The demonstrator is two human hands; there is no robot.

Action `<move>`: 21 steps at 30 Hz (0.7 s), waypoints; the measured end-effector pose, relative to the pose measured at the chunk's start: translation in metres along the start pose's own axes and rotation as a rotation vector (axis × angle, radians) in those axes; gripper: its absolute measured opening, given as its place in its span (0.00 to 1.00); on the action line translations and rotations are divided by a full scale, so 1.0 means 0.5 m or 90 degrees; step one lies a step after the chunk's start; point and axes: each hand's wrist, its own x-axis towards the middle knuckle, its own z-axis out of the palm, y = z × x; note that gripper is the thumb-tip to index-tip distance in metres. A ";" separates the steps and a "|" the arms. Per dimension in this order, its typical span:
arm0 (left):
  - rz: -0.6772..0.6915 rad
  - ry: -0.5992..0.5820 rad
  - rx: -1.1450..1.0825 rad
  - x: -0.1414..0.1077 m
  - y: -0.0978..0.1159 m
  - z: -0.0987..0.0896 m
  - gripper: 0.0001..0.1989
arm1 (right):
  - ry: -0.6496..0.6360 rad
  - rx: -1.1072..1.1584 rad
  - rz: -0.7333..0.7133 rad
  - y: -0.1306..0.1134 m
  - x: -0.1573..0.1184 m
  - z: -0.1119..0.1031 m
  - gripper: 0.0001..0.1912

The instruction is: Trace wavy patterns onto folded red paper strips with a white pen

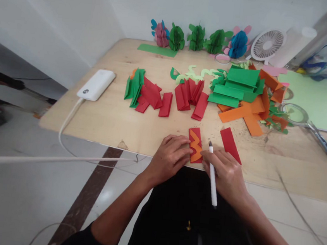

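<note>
At the table's front edge lies a folded red paper piece [195, 131] with an orange wavy cutout [196, 151] on top of it. My left hand [172, 154] presses its fingertips on the left side of these two. From the right, my right hand [223, 168] holds a white pen [213, 178] between its fingers, tip pointing up and away, and its fingertips touch the right edge of the orange cutout. Another red strip [231, 145] lies just beyond my right hand. Folded red papers [165, 104] and green papers [134, 87] lie farther back.
Green folded papers [234, 86] and orange strips [252, 123] are piled at centre right, near a pair of scissors [321, 139]. A white power bank [96, 85] with a cable sits left. Paper figures [197, 37] and a small fan [267, 45] stand along the wall.
</note>
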 end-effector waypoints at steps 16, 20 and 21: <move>-0.028 -0.012 -0.020 0.000 -0.001 -0.002 0.07 | 0.052 -0.044 0.026 -0.011 0.013 0.017 0.07; -0.025 -0.013 -0.014 0.001 0.000 0.000 0.08 | 0.025 -0.051 0.007 -0.010 0.016 0.026 0.09; -0.027 -0.013 -0.013 0.001 0.000 0.000 0.08 | 0.019 -0.054 0.005 -0.010 0.016 0.027 0.09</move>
